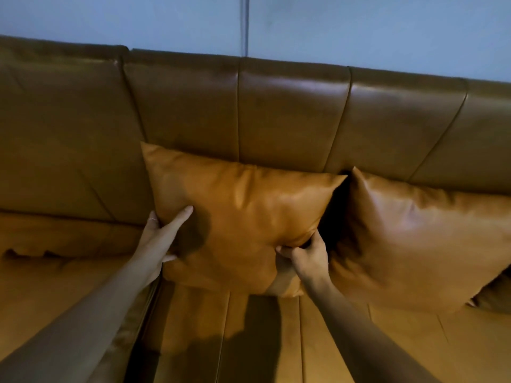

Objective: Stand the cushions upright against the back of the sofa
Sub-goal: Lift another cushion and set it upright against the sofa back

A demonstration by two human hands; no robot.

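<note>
A tan leather cushion (243, 211) stands upright in the middle, leaning on the brown sofa back (290, 114). My left hand (160, 239) grips its lower left edge, fingers spread over the front face. Pinching the leather at its lower right edge is my right hand (307, 258). A second tan cushion (420, 239) leans on the sofa back to the right, a dark gap between the two. Behind its lower right corner a further cushion corner (495, 294) shows, mostly hidden.
The sofa seat (265, 341) stretches toward me with stitched seams. To the left, a separate seat section (69, 277) and back panel begin at a seam. A pale blue wall (359, 29) rises behind the sofa.
</note>
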